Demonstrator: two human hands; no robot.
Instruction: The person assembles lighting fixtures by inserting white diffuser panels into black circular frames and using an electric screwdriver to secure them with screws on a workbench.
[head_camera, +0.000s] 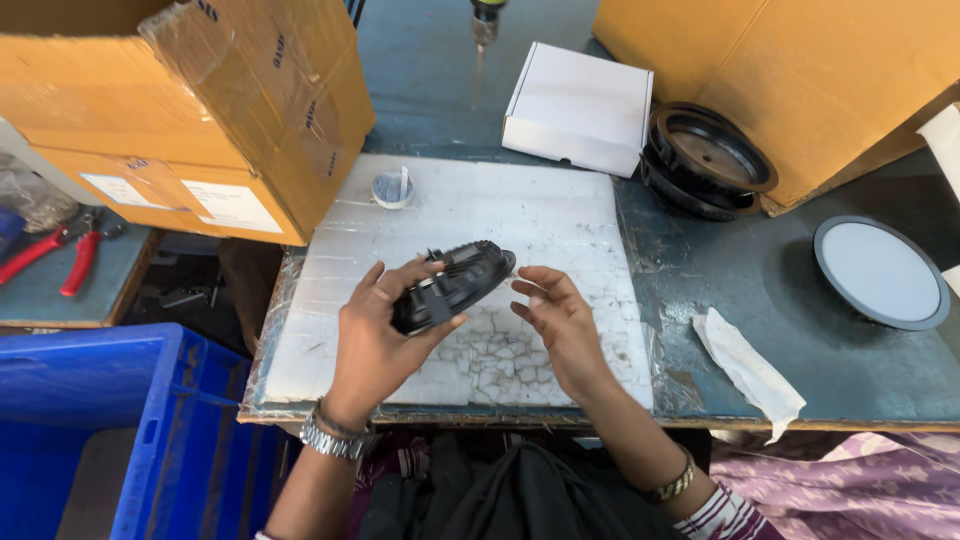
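My left hand (375, 335) grips a black round lamp housing (455, 282), held tilted on edge above a cracked white mat (560, 220). My right hand (560, 320) hovers just right of the housing with fingers spread, holding nothing; its fingertips are close to the housing's rim, and I cannot tell if they touch. A watch is on my left wrist and a bangle on my right.
A small white box (580, 105) and stacked black housings (705, 160) sit behind the mat. A round white-faced lamp (880, 272) and crumpled paper (748, 365) lie at right. Cardboard boxes (200, 110) stand at left, a blue crate (110, 430) below, red pliers (60, 255) beside, a small round cap (392, 188) on the mat.
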